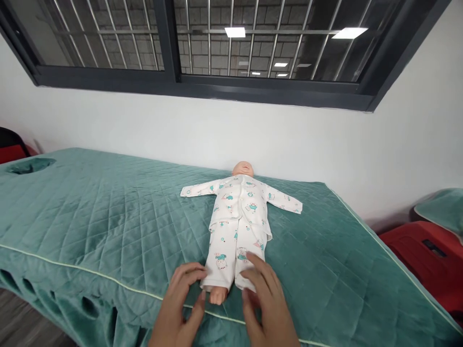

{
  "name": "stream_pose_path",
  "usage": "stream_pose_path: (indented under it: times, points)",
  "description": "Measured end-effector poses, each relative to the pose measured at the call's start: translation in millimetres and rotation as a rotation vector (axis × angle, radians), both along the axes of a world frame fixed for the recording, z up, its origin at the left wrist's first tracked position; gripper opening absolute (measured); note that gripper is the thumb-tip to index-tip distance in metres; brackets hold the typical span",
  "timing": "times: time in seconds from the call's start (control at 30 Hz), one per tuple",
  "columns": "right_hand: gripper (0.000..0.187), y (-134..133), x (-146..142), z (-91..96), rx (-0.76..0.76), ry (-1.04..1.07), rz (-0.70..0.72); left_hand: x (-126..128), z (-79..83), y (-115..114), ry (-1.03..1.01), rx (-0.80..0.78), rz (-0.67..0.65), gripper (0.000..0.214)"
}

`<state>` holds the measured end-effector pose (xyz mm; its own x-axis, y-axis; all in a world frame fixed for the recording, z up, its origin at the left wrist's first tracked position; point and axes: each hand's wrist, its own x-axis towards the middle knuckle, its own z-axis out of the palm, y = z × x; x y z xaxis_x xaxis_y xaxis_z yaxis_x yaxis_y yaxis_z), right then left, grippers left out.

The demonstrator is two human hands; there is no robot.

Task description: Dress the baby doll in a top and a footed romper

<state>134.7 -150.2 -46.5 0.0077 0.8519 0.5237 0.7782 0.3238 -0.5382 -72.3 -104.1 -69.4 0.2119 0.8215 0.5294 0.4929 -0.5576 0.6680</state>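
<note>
The left hand (176, 303) is held curved and loosely spread, just beside one trouser cuff (213, 279). The doll (237, 207) is laid on its back beyond the hands, one foot (218, 295) seen between them. The other cuff (238, 280) is partly covered by the right hand (269, 300), likewise spread; contact cannot be told.
</note>
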Motion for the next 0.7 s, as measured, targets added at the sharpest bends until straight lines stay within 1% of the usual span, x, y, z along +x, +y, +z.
stream_pose_path:
  times: [0.1,0.17,0.27,0.33,0.43,0.5,0.6,0.67,0.7]
  points:
    - [0.034,-12.3,8.7,-19.1,0.028,0.143,-0.058,12.8,12.8,-5.7,0.098,0.158,-0.038,0.027]
    - [0.036,-17.9,13.3,-29.3,0.039,0.170,-0.089,24.9,17.6,-6.9,0.197,0.218,-0.078,0.032]
    - [0.037,-19.6,20.7,-38.9,-0.004,0.137,-0.175,42.5,16.6,-5.1,0.351,0.262,-0.070,0.037]
    - [0.030,-16.7,25.6,-41.1,-0.057,0.105,-0.186,52.0,14.0,-3.6,0.419,0.280,-0.025,0.034]
    - [0.016,-9.7,29.6,-37.1,-0.126,0.100,-0.134,61.7,13.5,-3.1,0.442,0.262,0.049,0.023]
    - [0.010,-6.2,29.3,-29.8,-0.110,0.135,-0.092,65.2,16.0,-3.5,0.431,0.229,0.065,0.019]
    - [0.011,-6.4,28.0,-14.9,-0.041,0.181,-0.039,66.1,20.8,-5.2,0.402,0.205,0.031,0.018]
    - [0.010,-10.1,28.9,-6.3,-0.049,0.180,-0.033,64.1,23.1,-7.6,0.375,0.209,-0.006,0.017]
    - [0.009,-12.4,30.3,-3.4,-0.080,0.168,-0.023,62.4,23.8,-9.2,0.360,0.206,-0.022,0.017]
